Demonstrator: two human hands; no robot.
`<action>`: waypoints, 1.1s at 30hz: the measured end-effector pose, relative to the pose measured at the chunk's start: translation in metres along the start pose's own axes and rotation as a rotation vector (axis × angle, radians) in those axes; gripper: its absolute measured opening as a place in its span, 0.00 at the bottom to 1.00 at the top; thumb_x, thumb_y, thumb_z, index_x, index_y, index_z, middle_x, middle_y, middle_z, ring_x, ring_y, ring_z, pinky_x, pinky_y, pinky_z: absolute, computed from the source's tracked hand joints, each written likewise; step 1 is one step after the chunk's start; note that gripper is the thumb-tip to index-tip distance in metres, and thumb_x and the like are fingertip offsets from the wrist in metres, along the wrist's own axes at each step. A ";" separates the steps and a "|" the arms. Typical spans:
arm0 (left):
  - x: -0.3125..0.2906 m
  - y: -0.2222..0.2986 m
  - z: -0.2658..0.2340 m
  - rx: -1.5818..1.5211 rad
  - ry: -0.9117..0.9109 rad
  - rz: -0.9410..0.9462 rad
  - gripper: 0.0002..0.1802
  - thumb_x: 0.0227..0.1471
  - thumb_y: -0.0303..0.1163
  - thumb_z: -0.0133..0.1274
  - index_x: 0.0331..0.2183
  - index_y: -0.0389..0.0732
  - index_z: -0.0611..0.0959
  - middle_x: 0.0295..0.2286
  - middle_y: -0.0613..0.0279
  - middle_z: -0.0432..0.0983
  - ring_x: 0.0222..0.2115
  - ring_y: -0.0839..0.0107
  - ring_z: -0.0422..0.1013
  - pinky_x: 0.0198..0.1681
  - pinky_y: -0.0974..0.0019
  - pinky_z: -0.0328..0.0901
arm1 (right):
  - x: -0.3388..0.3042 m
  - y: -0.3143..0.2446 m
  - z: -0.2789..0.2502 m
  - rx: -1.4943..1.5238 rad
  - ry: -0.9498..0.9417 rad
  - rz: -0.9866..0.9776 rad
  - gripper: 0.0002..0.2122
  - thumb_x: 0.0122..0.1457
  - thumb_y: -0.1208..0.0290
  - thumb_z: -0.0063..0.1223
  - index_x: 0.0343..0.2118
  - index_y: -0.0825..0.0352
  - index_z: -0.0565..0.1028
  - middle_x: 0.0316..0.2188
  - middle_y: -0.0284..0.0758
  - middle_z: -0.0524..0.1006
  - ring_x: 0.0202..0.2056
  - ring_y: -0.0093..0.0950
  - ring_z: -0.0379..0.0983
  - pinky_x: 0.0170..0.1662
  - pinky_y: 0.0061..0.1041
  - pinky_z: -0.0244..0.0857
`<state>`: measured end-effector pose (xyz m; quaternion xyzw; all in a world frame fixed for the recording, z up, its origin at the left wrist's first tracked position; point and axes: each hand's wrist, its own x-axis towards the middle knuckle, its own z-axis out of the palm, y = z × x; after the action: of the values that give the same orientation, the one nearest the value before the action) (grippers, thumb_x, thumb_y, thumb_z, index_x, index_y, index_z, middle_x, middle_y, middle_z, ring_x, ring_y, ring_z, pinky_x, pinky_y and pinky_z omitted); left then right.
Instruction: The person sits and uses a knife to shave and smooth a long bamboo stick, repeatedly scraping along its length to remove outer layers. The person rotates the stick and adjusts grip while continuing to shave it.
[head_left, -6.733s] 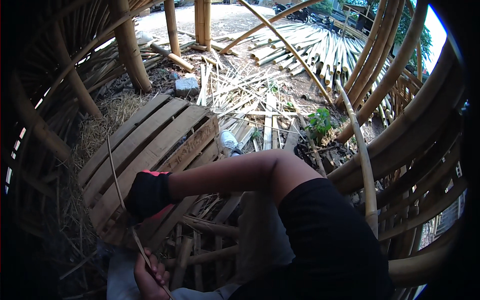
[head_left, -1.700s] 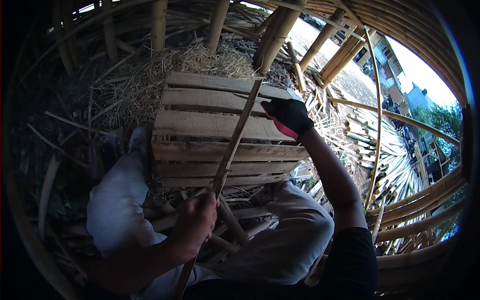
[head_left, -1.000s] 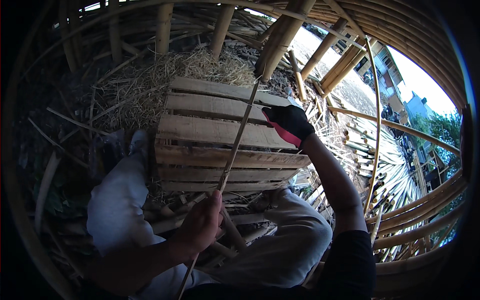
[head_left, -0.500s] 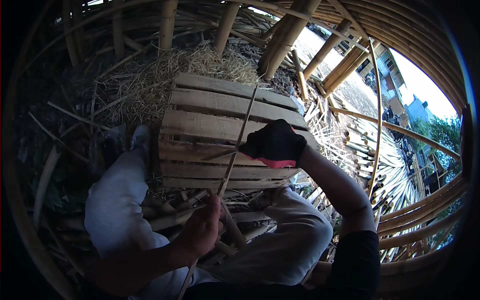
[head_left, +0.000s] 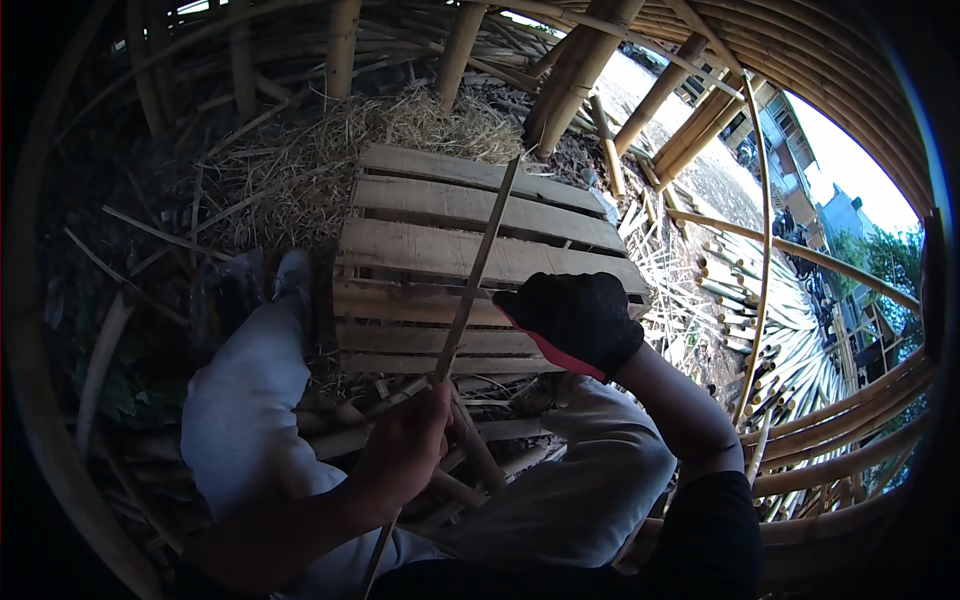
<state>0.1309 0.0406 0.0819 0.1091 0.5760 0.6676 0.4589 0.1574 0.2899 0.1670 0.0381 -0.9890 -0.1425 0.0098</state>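
A long thin bamboo strip [head_left: 484, 250] slants from my lap up over a slatted wooden crate [head_left: 430, 240]. My bare left hand [head_left: 405, 455] is closed around it, the thumb lying along the strip. To the right, apart from the strip, is my right hand [head_left: 575, 318] in a black and red glove. It is curled into a fist above the crate's right side. The knife it grips is hidden behind the glove now; its narrow blade showed beside the fist half a second ago.
Dry straw shavings [head_left: 370, 140] lie behind the crate, below upright bamboo posts [head_left: 458, 60]. Cut bamboo poles [head_left: 790, 340] are stacked at the right. Bamboo offcuts [head_left: 480, 445] lie between my legs, and loose strips [head_left: 165, 235] lie at the left.
My right hand has moved right and toward me, away from the strip, and the blade that crossed the strip is out of sight. My left hand still holds the strip.
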 end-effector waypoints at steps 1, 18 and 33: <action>-0.003 0.008 -0.001 -0.070 -0.008 -0.074 0.22 0.68 0.50 0.42 0.31 0.41 0.74 0.17 0.67 0.68 0.12 0.79 0.62 0.17 0.72 0.59 | -0.007 0.001 0.003 0.032 0.082 0.040 0.17 0.68 0.50 0.39 0.48 0.50 0.79 0.30 0.35 0.81 0.34 0.36 0.80 0.34 0.38 0.73; 0.023 0.010 0.026 0.027 -0.190 -0.151 0.31 0.67 0.62 0.27 0.39 0.42 0.70 0.20 0.66 0.68 0.13 0.82 0.61 0.15 0.76 0.53 | -0.051 0.004 0.043 1.290 0.307 0.125 0.21 0.66 0.65 0.49 0.62 0.61 0.68 0.44 0.43 0.78 0.49 0.34 0.76 0.53 0.30 0.67; 0.026 0.003 0.040 0.147 -0.419 -0.244 0.26 0.67 0.56 0.34 0.42 0.41 0.70 0.23 0.68 0.69 0.19 0.79 0.68 0.21 0.74 0.63 | -0.018 0.047 0.065 0.465 0.646 -0.016 0.15 0.50 0.54 0.66 0.27 0.61 0.77 0.30 0.35 0.76 0.33 0.40 0.74 0.39 0.40 0.65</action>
<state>0.1420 0.0873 0.0867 0.2080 0.5243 0.5264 0.6362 0.1696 0.3545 0.1177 0.0901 -0.9406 0.1044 0.3102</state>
